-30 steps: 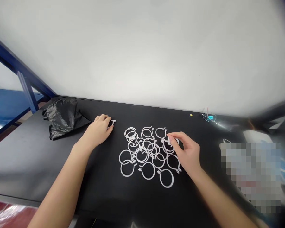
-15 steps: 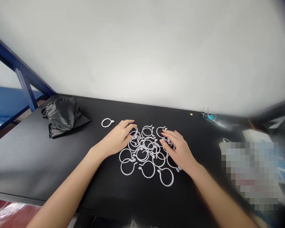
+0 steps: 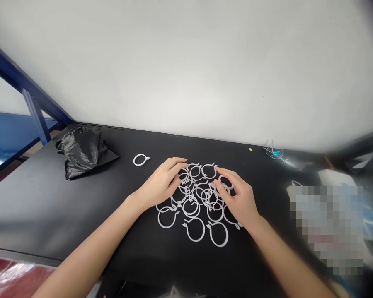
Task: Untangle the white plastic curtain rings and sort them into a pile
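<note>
A loose cluster of several white plastic rings with small clip ends [image 3: 204, 230] lies on the black table [image 3: 161, 265], many of them overlapping. At the cluster's left side, my left hand [image 3: 164, 182] rests with its fingers stretched out over the rings, covering some of them. My right hand [image 3: 238, 196] is on the right side, thumb and fingers apart, its fingertips at the rings there. Neither hand grips a ring. Farther left and back, one white ring [image 3: 147, 158] lies apart from the others.
A crumpled black plastic bag [image 3: 83, 153] sits at the back left. On the right lies a blurred, pixelated pale package [image 3: 326, 223]. Near the white wall [image 3: 186, 74] are a yellow bit [image 3: 250, 149] and a small clear object with blue marks [image 3: 275, 152]. Blue frame bars [image 3: 34, 111] stand at left.
My left hand has moved right across the pile, and rings have shifted rightward with some turned. My right hand has moved slightly. The lone ring and black bag stay put.
</note>
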`<state>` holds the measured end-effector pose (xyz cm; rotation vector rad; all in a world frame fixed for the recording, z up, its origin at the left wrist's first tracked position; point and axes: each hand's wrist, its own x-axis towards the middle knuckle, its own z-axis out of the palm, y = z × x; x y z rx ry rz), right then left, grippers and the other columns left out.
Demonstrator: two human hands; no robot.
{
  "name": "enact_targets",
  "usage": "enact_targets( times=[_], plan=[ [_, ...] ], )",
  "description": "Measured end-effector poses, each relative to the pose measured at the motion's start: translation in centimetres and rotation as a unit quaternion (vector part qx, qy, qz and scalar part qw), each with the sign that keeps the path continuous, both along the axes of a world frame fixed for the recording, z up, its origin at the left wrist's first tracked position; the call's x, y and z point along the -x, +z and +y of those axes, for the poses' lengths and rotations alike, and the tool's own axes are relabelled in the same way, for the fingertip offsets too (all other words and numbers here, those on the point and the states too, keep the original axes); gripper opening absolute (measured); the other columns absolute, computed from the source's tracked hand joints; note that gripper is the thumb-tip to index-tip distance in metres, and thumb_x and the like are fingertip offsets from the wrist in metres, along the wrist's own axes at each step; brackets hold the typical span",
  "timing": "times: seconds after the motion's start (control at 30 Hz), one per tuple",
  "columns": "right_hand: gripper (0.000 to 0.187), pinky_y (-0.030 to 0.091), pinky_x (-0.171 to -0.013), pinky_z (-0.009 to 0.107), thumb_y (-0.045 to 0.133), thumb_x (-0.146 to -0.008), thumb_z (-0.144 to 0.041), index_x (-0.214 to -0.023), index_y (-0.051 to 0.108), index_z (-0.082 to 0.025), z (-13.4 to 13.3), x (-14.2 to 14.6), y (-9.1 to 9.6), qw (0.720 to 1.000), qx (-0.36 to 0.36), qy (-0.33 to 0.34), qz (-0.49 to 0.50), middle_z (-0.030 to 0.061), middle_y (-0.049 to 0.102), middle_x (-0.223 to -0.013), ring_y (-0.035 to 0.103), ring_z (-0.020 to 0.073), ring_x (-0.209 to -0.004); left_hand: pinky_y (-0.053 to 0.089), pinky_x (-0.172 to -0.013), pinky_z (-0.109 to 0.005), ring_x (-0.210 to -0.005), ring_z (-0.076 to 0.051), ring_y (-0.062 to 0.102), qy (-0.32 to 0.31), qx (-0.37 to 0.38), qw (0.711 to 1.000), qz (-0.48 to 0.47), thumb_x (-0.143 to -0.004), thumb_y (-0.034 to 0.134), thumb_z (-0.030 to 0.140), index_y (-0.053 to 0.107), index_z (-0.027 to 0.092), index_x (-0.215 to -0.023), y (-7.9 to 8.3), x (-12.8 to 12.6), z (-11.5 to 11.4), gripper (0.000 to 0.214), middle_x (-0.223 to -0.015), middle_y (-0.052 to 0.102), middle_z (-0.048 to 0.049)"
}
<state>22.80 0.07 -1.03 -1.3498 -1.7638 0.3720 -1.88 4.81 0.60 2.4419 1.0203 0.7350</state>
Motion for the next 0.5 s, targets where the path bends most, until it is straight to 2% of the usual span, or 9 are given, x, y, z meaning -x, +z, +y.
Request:
enact_targets(
  times=[0.1,0.27,0.37,0.5],
  plan=[
    [0.027,0.054,-0.098,0.048,0.06,-0.092,-0.025,-0.118,0.066,-0.022,0.0,0.0,-0.2,0.999,-0.006,0.024,-0.029,0.01,0.071,-0.116,0.067,0.0255,-0.109,0.048,-0.101,-0.044,-0.118,-0.024,0.054,-0.02,-0.005,1.0,-0.011,-0.095,0.042,0.011,0.054,0.017,-0.126,0.1,-0.3,-0.3,0.034,-0.131,0.056,-0.0128],
    [0.026,0.039,-0.108,0.063,0.058,-0.094,-0.031,-0.118,0.066,-0.023,0.1,-0.3,-0.8,0.989,0.029,0.072,-0.126,0.0089,0.07,-0.123,0.061,0.0293,-0.119,0.048,-0.1,-0.048,-0.12,-0.027,0.054,-0.045,-0.005,0.999,0.027,-0.097,0.046,0.021,0.055,0.018,-0.126,-0.7,-1.1,-0.7,0.03,-0.133,0.055,-0.0134],
    [0.028,0.036,-0.108,0.065,0.057,-0.094,-0.032,-0.12,0.064,-0.023,0.1,-0.3,-0.9,0.984,0.048,0.081,-0.149,0.0084,0.07,-0.122,0.059,0.0297,-0.122,0.048,-0.1,-0.048,-0.12,-0.027,0.053,-0.043,-0.006,0.998,0.036,-0.098,0.046,0.022,0.056,0.017,-0.124,-0.9,-1.3,-0.9,0.028,-0.133,0.054,-0.0133],
    [0.032,0.036,-0.11,0.061,0.055,-0.095,-0.032,-0.125,0.061,-0.024,0.0,-0.2,-0.7,0.984,0.05,0.081,-0.149,0.0097,0.068,-0.125,0.06,0.0292,-0.119,0.046,-0.102,-0.046,-0.122,-0.027,0.051,-0.041,-0.002,0.998,0.045,-0.099,0.043,0.022,0.057,0.014,-0.122,-0.6,-1.4,-1.1,0.028,-0.134,0.053,-0.0132]
  ],
)
